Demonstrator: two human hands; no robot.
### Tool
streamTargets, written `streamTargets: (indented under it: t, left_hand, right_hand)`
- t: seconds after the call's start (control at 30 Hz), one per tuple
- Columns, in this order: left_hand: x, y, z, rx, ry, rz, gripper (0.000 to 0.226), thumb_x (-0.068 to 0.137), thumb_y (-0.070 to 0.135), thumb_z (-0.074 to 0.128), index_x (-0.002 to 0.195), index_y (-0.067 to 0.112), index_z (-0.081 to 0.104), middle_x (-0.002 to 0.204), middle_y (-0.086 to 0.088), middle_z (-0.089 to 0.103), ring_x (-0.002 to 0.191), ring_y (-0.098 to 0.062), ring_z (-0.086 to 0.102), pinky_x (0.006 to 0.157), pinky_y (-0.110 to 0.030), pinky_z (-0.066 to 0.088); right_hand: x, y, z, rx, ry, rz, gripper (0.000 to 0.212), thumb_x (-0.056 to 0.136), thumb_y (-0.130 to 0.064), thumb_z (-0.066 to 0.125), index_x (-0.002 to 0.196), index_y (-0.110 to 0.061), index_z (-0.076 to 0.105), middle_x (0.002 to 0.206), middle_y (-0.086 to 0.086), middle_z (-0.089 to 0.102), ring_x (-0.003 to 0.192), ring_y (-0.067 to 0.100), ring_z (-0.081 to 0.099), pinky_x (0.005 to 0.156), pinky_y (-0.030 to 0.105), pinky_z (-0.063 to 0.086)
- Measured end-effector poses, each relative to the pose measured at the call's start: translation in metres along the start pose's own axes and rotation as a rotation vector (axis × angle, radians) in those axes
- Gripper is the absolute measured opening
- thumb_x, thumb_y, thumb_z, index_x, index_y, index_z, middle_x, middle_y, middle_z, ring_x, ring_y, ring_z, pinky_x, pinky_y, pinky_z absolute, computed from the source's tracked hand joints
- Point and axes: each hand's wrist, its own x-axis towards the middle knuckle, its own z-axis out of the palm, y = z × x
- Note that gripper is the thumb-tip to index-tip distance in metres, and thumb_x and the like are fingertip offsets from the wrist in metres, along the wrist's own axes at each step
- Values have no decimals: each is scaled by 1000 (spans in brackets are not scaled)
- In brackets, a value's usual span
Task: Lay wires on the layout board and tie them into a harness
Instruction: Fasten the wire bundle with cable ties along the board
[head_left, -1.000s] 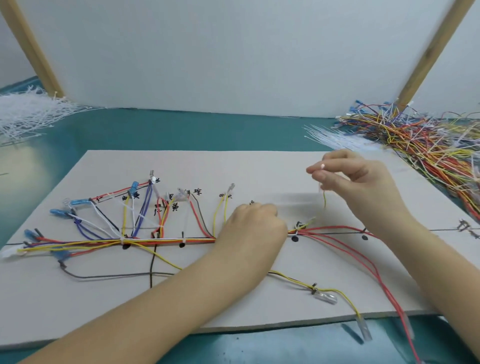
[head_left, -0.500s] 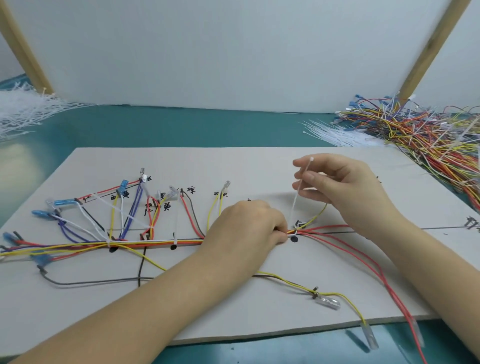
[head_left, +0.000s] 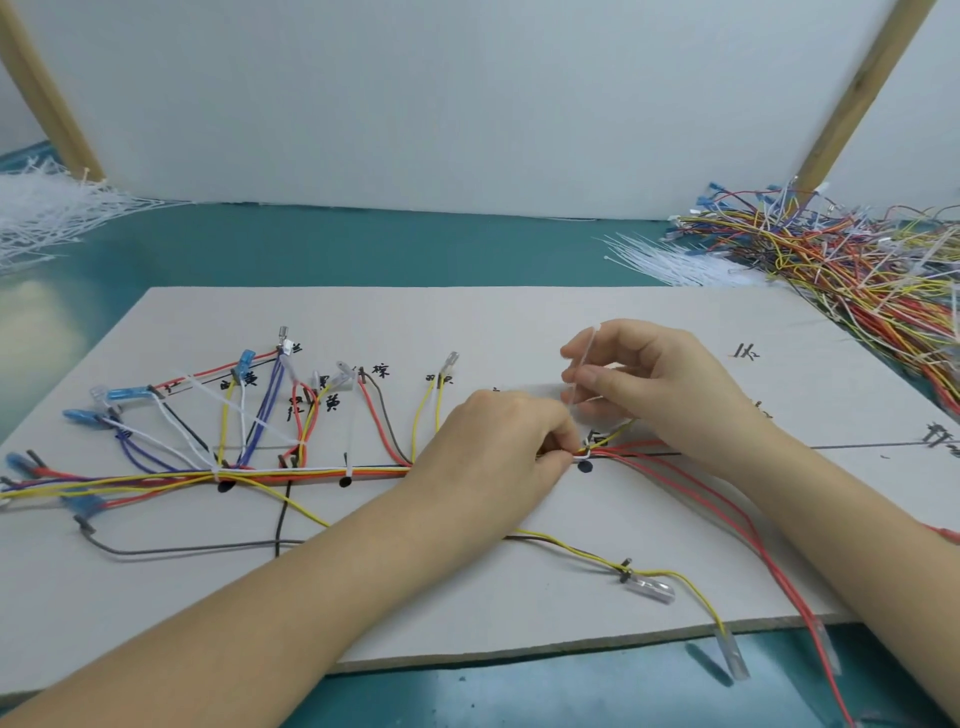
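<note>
Left hand (head_left: 511, 441) pinching the wire bundle (head_left: 311, 473) on the layout board (head_left: 467, 613). Right hand (head_left: 649, 384), just above the bundle, gripping a white zip tie (head_left: 583, 364) looped around it.

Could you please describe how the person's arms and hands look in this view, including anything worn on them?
Both forearms enter from the bottom edge, bare with no sleeves in view. The left hand and right hand wear no gloves, and no rings, watch or bracelet show. The nails on the right fingers look short and unpainted.
</note>
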Motion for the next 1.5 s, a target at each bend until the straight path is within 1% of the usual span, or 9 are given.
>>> streamTargets:
  t: [0.2, 0.43, 0.57, 0.77, 0.87, 0.97, 1.13, 1.33, 1.5]
  left_hand:
    - [0, -1, 0, -14, 13, 20, 9, 83, 15, 64, 86, 19, 72, 74, 7, 60, 70, -10, 53, 74, -26, 42]
    - [1, -1, -2, -56, 17, 28, 8, 81, 14, 67, 84, 18, 73, 67, 11, 53, 67, -3, 46, 67, -18, 38]
    - [1, -1, -3, -50, -4, 24, 9, 82, 14, 66, 86, 18, 73, 68, 10, 53, 66, -5, 47, 69, -19, 38]
    - [0, 0, -2, -44, 1, 28, 9, 82, 14, 65, 86, 16, 73, 79, 2, 65, 71, -11, 52, 73, -26, 41]
    - [0, 0, -2, -56, 5, 26, 9, 81, 12, 66, 86, 16, 73, 75, 2, 62, 70, -12, 52, 72, -26, 41]
    - [0, 0, -3, -63, 10, 36, 9, 80, 11, 67, 85, 16, 73, 72, 5, 58, 68, -10, 51, 71, -25, 41]
    - [-1, -1, -2, -48, 8, 43, 9, 81, 13, 67, 86, 17, 72, 78, 1, 65, 71, -13, 54, 73, -27, 41]
    - [0, -1, -3, -13, -2, 55, 8, 82, 14, 65, 86, 17, 72, 73, 5, 55, 71, -12, 52, 72, -26, 40]
    - [0, -1, -3, -17, 1, 72, 8, 81, 12, 66, 85, 16, 71, 73, 5, 55, 71, -13, 52, 72, -27, 40]
  right_hand:
    - [0, 0, 0, -13, -45, 20, 20, 88, 3, 57, 84, -16, 63, 64, -2, 64, 57, 10, 59, 58, 19, 53]
    - [-2, -4, -6, -2, -172, 78, 16, 85, 4, 59, 83, -11, 64, 68, 2, 68, 62, 10, 65, 63, 20, 55]
    - [-1, -2, -3, 19, -103, 96, 15, 83, 7, 60, 77, -6, 59, 62, 0, 65, 54, 8, 61, 58, 18, 53]
    - [1, 5, 5, -180, 19, 31, 20, 82, 3, 65, 72, -14, 59, 55, -5, 62, 51, 9, 58, 56, 22, 53]
    - [1, 4, 6, -320, -3, -7, 21, 81, -1, 68, 71, -18, 60, 63, 3, 66, 55, 13, 59, 62, 30, 51]
    - [0, 3, 6, -341, -17, -11, 21, 80, -2, 69, 70, -18, 60, 66, 5, 67, 56, 12, 58, 62, 29, 50]
    - [0, 3, 2, -207, 72, 59, 20, 80, -1, 69, 69, -14, 58, 58, -2, 63, 47, 10, 59, 53, 22, 53]
    - [0, 3, 9, -428, 65, -7, 23, 81, -8, 70, 67, -21, 56, 63, -2, 65, 52, 7, 57, 61, 24, 50]
    - [0, 1, 6, -420, 2, -23, 25, 81, -8, 69, 68, -23, 56, 62, -8, 62, 52, 1, 53, 59, 19, 45]
